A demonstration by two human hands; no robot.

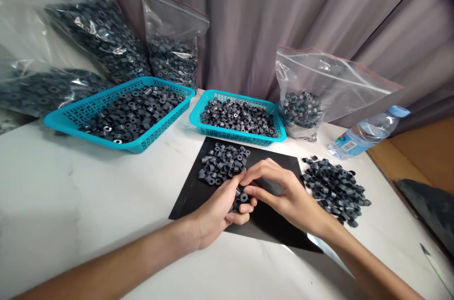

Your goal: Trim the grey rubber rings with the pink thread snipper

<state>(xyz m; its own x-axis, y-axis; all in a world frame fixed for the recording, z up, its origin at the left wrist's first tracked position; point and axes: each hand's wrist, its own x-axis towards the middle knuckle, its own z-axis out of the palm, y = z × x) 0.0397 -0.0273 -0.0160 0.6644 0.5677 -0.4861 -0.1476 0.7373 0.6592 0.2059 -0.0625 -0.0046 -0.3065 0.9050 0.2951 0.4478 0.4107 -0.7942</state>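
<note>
My left hand is cupped palm-up around a handful of small dark grey ring-shaped parts, above a black mat. My right hand reaches in from the right, its thumb and index finger brought together at the edge of the left palm. Whatever lies between those fingertips is too small and covered to make out. Just beyond the hands, a loose pile of grey ring parts rests on the mat. A second pile of dark parts lies on the white table to the right of it.
Two turquoise baskets, the left one and the middle one, hold many more parts. Clear zip bags of parts stand behind, such as the right bag. A water bottle leans at right, near a cardboard box.
</note>
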